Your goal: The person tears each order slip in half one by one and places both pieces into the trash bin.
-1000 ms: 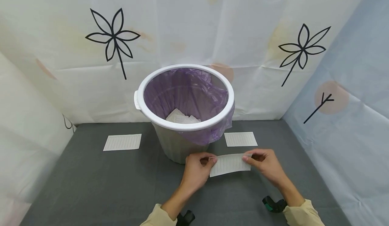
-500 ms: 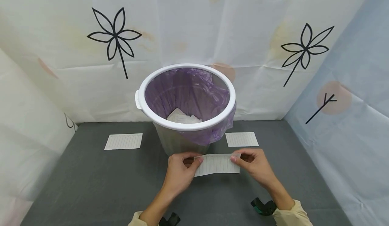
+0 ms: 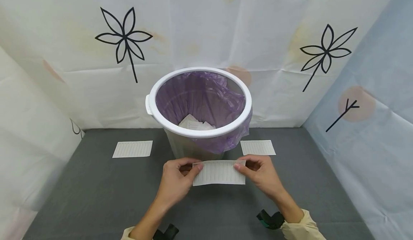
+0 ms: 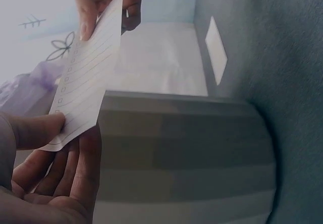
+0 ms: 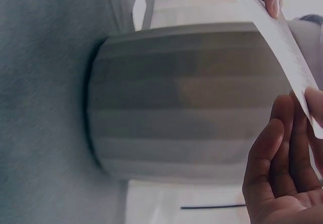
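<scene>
Between both hands a lined sheet of paper (image 3: 219,172) is held up in front of the bin. My left hand (image 3: 175,179) pinches its left end between thumb and fingers, and my right hand (image 3: 259,173) pinches the right end the same way. In the left wrist view the sheet (image 4: 91,75) shows ruled lines and a row of small boxes along one edge. Behind it stands a white-rimmed trash bin (image 3: 203,133) with a purple bag (image 3: 206,100) inside. Several pieces of paper (image 3: 193,124) lie in the bag.
Two more lined sheets lie flat on the grey table (image 3: 96,197): one sheet (image 3: 133,149) left of the bin, another sheet (image 3: 258,147) to its right. Fabric walls with printed flowers enclose the table at the back and sides. Each wrist carries a black strap device.
Both hands have moved left with the sheet, from the bin's right front to directly before it. The sheet stays pinched at both ends. The view has shifted slightly.
</scene>
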`<state>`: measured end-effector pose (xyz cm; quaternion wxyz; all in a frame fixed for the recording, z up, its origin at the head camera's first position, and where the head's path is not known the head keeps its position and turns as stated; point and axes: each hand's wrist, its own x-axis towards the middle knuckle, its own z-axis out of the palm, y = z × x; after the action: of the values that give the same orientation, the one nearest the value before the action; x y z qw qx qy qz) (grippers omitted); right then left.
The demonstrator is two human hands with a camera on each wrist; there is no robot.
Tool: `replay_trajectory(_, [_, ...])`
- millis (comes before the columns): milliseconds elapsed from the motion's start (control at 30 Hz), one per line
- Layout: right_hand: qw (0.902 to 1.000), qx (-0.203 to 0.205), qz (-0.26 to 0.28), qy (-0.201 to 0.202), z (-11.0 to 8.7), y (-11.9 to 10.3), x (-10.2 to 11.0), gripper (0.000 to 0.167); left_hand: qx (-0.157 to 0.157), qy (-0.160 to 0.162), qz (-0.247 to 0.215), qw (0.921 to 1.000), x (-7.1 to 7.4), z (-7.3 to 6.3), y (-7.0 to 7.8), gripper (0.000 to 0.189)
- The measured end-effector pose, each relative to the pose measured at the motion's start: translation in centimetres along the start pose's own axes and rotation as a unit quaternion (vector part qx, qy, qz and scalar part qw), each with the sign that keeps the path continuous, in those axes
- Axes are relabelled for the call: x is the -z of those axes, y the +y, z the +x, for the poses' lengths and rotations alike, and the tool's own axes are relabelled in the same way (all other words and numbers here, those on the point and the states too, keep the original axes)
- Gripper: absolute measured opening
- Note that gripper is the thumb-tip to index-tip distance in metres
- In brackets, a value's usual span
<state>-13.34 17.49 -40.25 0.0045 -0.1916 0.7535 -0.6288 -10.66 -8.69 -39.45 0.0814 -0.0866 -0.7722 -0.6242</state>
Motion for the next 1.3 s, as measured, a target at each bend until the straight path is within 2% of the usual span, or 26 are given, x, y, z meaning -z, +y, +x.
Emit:
replay_trajectory(400, [0.9988,0.042,0.024,-0.002,0.5,-3.3,-1.2,0.006,-0.031,-0.013,-0.01,0.9994,2.8,-0.1,2.5,0.003])
replay_trajectory(600, [0.9961,0.084,0.028,-0.004,0.7,-5.4,-1.4,0.009,-0.041,-0.01,-0.014,0.999,3.8,-0.3,4.5,0.004])
replay_trajectory(767, [0.9929,0.115,0.031,-0.006,1.1,-7.1,-1.4,0.01,-0.07,-0.007,-0.008,0.9975,4.6,-0.1,6.3,0.006])
replay_trajectory(967, [0.9918,0.121,0.041,-0.006,1.8,-8.7,-1.3,0.01,-0.113,-0.007,-0.011,0.9936,5.3,0.4,7.6,0.009])
replay_trajectory(1300, [0.9908,0.13,0.037,0.006,2.6,-10.4,-1.3,0.01,-0.125,-0.009,-0.018,0.9919,6.0,1.3,9.2,0.008])
